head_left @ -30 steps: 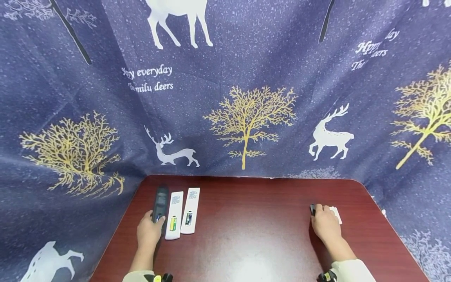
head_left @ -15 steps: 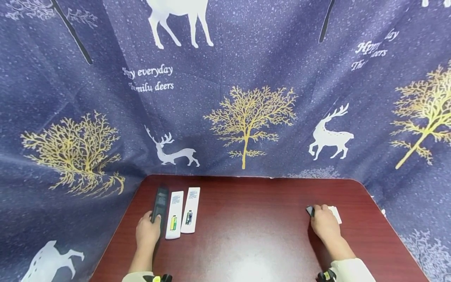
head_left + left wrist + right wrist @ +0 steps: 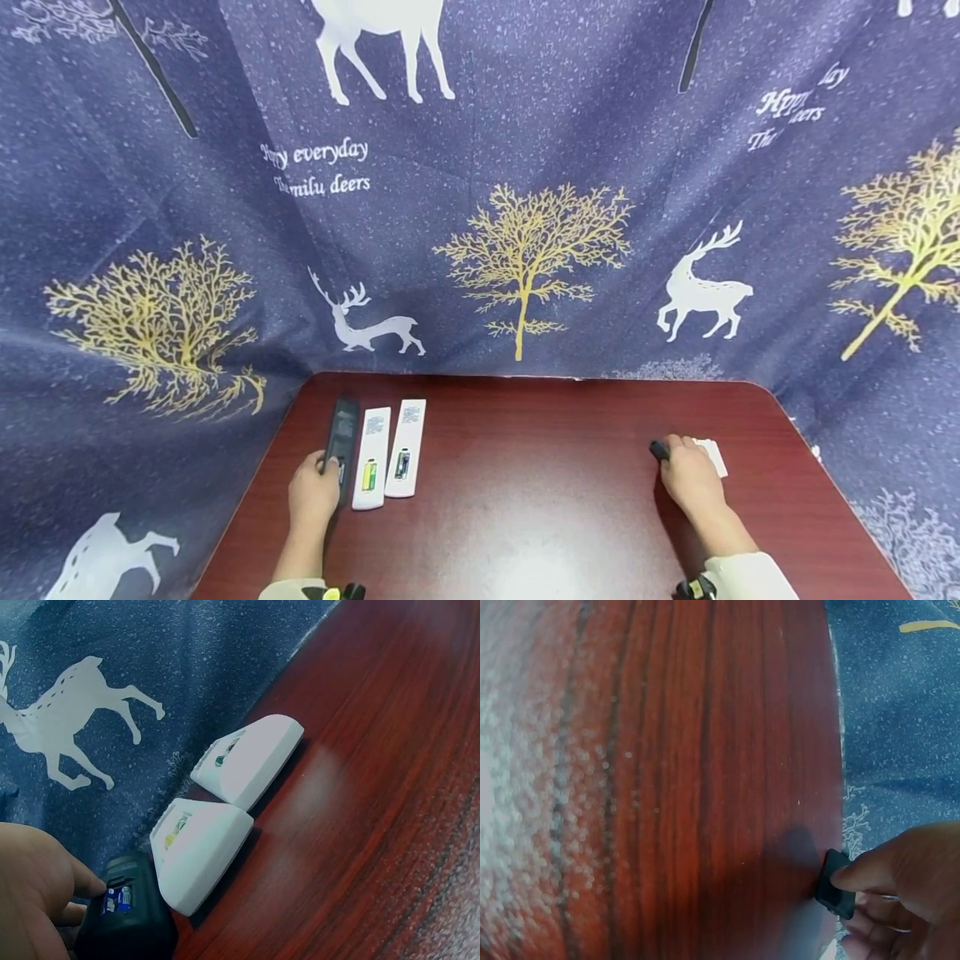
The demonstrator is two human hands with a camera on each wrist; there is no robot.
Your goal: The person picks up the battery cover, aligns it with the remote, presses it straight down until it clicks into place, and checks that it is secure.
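My left hand (image 3: 313, 493) grips the lower end of a black remote control (image 3: 344, 421) at the table's left. In the left wrist view, blue batteries (image 3: 117, 899) show in the opening of that remote, beside my thumb. Two white remote controls (image 3: 371, 454) lie face down just right of it, batteries showing in their uncovered compartments. Over at the right side, my right hand (image 3: 692, 475) pinches a small black battery cover (image 3: 832, 885) between thumb and fingers. White pieces (image 3: 714, 457) lie beside and partly behind that hand; their full shape is hidden.
The reddish-brown table (image 3: 525, 467) stretches between the hands. A blue cloth with deer and trees (image 3: 480, 250) hangs along its back and sides. Glare lies on the table near the front.
The black cover in my right hand has shifted slightly left and turned. My left hand has moved a little left on the black remote, its thumb drawn toward the remote's left side.
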